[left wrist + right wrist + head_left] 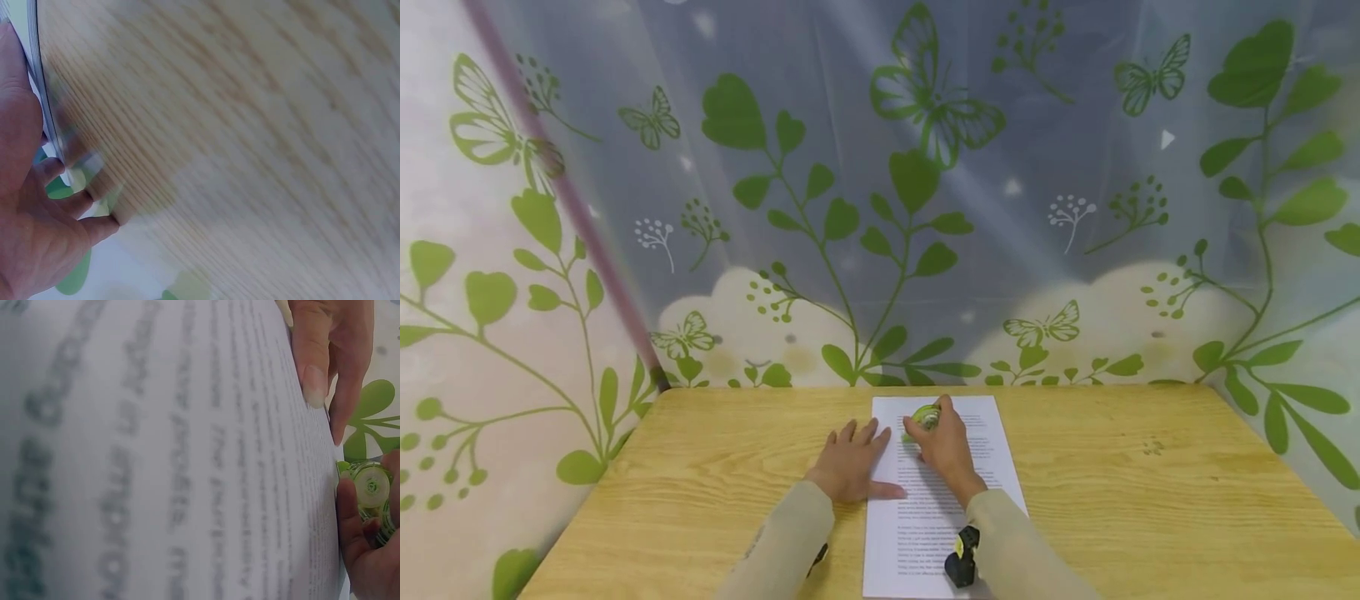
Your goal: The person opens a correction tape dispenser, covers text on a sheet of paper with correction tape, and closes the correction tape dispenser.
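A stack of printed paper (917, 533) lies lengthwise on the wooden table. Near its top, my right hand (946, 450) grips a green correction tape (927, 414) between thumb and fingers, down at the printed lines. The right wrist view shows the see-through green body and pale round spool of the correction tape (373, 486), partly covered by the fingers. My left hand (850, 462) rests with spread fingers along the left edge of the stack, its thumb across the printed text. In the left wrist view, the left hand (44, 231) is beside the layered sheet edges.
The wooden table (722, 467) reaches out on both sides of the paper. Behind its far edge hangs a curtain (820, 208) with green leaves and butterflies. A dark wrist device (962, 558) sits under my right sleeve, over the paper's lower part.
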